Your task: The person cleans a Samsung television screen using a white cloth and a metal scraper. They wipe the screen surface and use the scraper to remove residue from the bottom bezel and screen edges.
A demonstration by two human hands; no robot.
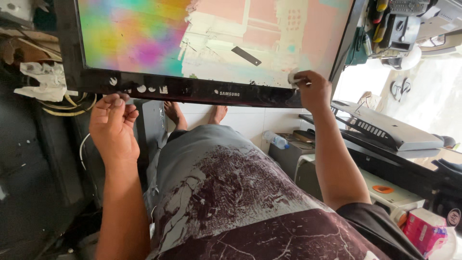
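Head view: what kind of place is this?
Probably an electronics repair workshop: a black-framed flat screen with a blotchy panel under the person's right hand, stacked grey flat devices and hanging tools alongside.

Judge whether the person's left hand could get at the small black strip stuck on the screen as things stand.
Probably yes. The left hand rests at the monitor's lower bezel, and the black strip lies bare on the screen with nothing between them; the right hand sits further right.

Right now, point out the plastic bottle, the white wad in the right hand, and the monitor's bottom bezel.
plastic bottle (276,140), head view, clear body.
white wad (292,77), head view, exposed end.
bottom bezel (192,89), head view, black middle strip.
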